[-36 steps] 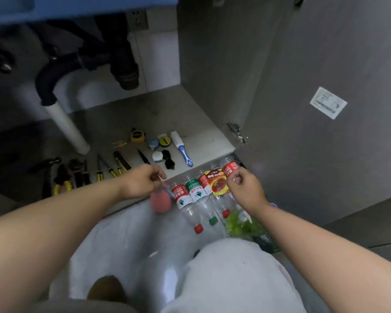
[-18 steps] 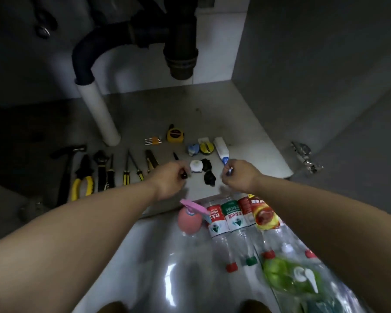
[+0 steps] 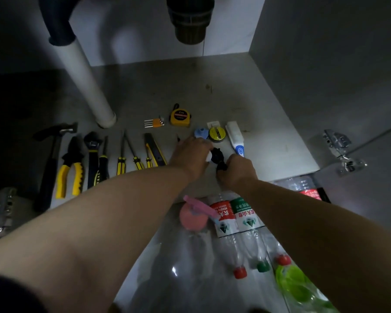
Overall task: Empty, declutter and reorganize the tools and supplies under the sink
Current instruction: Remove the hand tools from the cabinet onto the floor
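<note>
Two hands meet over a small black piece (image 3: 217, 155) on the cabinet floor (image 3: 269, 136), just in front of a blue disc (image 3: 201, 133) and a yellow-and-black tape roll (image 3: 216, 133). The right hand (image 3: 237, 171) has its grip pinched on the piece's near end. The left hand (image 3: 190, 154) sits just beside the piece, fingers hidden under the palm, so I cannot tell its grip. A hammer (image 3: 52, 154), pliers (image 3: 70, 168) and screwdrivers (image 3: 121, 154) lie in a row to the left.

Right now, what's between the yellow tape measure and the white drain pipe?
A set of hex keys in an orange holder lies between the yellow tape measure and the white drain pipe, seen in the head view.
</note>
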{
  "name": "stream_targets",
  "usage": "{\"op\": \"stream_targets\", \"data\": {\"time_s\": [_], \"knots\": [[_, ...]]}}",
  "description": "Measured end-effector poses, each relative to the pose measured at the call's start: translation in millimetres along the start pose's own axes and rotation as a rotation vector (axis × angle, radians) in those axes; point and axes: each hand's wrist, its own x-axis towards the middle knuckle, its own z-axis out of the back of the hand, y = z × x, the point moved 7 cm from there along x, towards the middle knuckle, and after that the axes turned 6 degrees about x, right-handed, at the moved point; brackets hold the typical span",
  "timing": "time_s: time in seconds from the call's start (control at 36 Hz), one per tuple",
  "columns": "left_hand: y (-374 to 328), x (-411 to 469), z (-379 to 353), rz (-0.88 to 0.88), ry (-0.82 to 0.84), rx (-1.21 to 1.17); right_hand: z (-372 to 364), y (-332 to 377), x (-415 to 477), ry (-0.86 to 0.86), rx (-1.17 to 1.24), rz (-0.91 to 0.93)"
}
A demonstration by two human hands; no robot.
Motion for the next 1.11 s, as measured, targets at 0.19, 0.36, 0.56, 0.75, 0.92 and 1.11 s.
{"op": "stream_targets", "data": {"time_s": [0.19, 0.36, 0.56, 0.75, 0.92, 1.11], "knots": [[21, -28, 24, -0.034, 0.059, -0.185, 29, 4, -11, -0.018, 0.157, 0.051], [59, -83, 73, -0.048, 0.031, -0.150, 58, 70, -59, 0.234, 0.570, 0.261], [93, -179, 60, 0.125, 0.070, -0.148, 6, 100, -140, 0.757, 0.404, 0.132], [125, -261, -34, 0.383, 0.365, -0.382, -85, 31, -185, 0.860, 0.078, -0.093], [166, -281, -88, 0.631, 0.233, -0.572, -127, -46, -185, 0.532, 0.240, -0.351], [178, -282, -128, 0.779, 0.169, -0.523, -136, -84, -178, 0.336, 0.311, -0.460]]}}
